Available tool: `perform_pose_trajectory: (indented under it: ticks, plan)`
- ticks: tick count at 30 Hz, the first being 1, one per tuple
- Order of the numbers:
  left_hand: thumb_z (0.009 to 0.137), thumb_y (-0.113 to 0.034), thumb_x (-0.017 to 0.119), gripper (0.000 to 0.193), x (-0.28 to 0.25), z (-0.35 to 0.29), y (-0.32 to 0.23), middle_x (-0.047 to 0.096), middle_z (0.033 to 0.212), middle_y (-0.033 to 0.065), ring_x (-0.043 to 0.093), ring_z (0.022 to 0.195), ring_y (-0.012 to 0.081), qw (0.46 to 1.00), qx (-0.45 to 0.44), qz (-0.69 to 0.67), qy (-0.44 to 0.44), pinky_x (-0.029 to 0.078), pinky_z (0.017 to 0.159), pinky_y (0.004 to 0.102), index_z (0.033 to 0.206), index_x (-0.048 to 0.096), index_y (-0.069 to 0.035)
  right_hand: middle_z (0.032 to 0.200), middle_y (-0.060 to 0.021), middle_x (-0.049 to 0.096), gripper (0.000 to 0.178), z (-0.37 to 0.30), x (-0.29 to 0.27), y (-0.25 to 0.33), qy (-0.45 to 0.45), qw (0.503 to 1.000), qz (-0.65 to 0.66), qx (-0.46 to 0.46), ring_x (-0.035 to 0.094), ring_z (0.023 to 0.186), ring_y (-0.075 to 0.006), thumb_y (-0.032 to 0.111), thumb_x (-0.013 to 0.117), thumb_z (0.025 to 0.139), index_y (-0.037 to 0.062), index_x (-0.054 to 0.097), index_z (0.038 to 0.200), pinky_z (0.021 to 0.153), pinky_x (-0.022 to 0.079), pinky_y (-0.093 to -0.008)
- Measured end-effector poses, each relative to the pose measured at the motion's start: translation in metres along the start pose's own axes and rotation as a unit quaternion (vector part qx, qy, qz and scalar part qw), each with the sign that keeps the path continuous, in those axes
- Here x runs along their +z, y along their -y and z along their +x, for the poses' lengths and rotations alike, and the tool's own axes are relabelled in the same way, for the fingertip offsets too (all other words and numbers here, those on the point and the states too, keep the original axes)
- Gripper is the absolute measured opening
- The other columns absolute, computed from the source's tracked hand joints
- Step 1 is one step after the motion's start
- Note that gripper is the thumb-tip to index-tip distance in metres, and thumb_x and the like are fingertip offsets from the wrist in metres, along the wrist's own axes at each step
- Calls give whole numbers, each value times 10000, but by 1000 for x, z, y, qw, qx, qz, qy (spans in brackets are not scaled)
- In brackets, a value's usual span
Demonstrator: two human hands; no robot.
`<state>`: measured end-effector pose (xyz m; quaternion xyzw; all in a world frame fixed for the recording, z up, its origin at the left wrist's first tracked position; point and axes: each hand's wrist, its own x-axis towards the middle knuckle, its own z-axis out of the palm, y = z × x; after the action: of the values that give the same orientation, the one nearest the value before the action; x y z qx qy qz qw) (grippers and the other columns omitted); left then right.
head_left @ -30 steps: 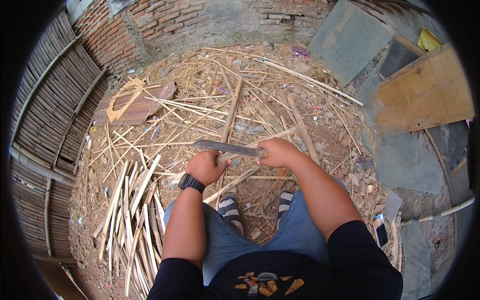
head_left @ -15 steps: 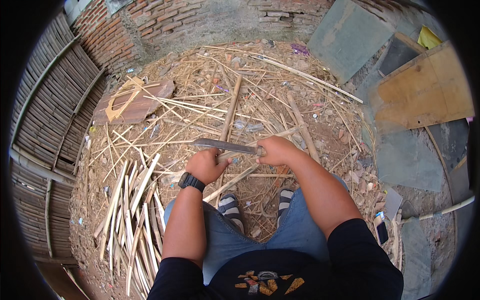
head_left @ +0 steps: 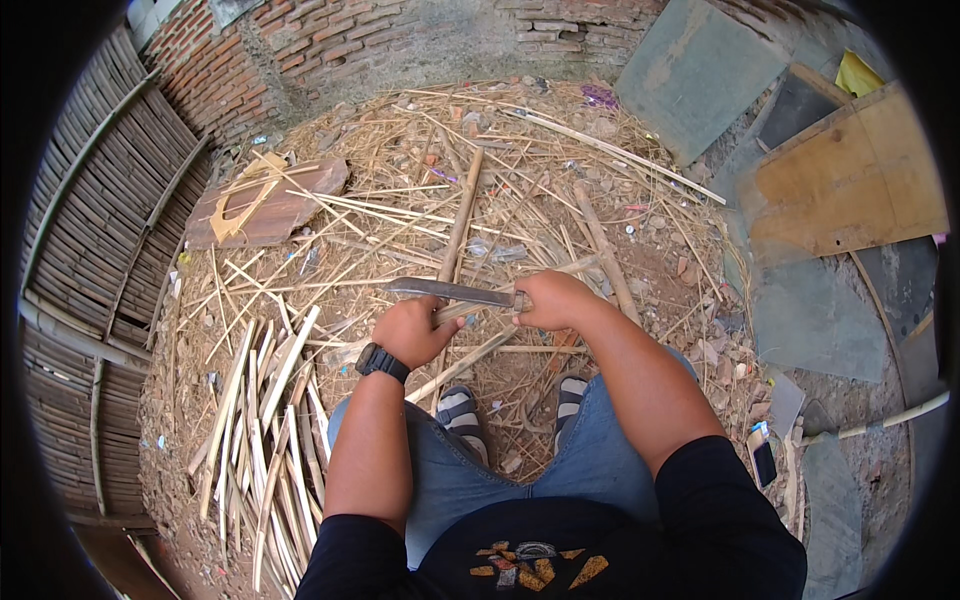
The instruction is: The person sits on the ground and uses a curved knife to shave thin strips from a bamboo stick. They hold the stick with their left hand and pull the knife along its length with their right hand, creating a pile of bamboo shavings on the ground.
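Observation:
My right hand [head_left: 548,302] is closed round the handle of a machete [head_left: 455,291]. Its dark, broad blade points left, nearly level, and its tip passes just above my left hand [head_left: 408,330]. With its fingers curled and thumb toward the right, my left hand grips a pale bamboo strip [head_left: 458,309] directly below the blade. Much of that strip is covered by my hands and the blade, so its full length is hard to make out. Beneath my hands, another bamboo piece [head_left: 470,363] slants over the ground between my sandalled feet.
Split bamboo strips [head_left: 262,430] lie heaped at my left. Ahead are a wooden pole [head_left: 463,215], a second pole [head_left: 606,250], a brown board [head_left: 270,205] and scattered shavings. A bamboo wall [head_left: 85,230] flanks the left; sheet panels [head_left: 850,180] lean at right near a phone [head_left: 763,458].

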<state>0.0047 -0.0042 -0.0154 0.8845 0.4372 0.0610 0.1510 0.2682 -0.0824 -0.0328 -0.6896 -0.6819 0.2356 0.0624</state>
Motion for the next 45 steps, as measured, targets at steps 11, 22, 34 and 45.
perform_pose_trajectory:
  ticks: [11,22,34,45]
  plan:
    - [889,-535,756,479,0,-2,-5,770,872,158,750,832,355,1000,10,4,26,593,762,472,1090,756,-100,1123,-206,743,481,-1,-1,7,23,999,-15,15,711,1081,-385,386,817,837,79,726,1197,933,565,-489]
    - [900,-527,758,464,2,-1,-3,759,810,144,747,802,349,999,27,-22,4,589,737,462,1052,759,-89,1086,-150,758,445,-10,-23,12,-2,998,-14,67,732,1045,-343,352,806,828,112,741,1197,914,579,-475]
    - [896,-573,749,553,-15,-2,-3,687,690,171,699,654,366,990,-21,-69,-120,550,626,465,857,704,-23,1044,-164,756,442,-52,-59,8,-148,983,-7,112,731,997,-364,341,804,859,124,713,1233,866,574,-490]
    - [889,-472,790,446,-9,2,3,671,664,162,675,609,359,980,-34,-57,-187,524,592,444,874,710,-35,889,-222,730,390,-29,-53,-28,-224,963,116,92,728,853,-374,311,805,877,49,708,1150,789,557,-462]
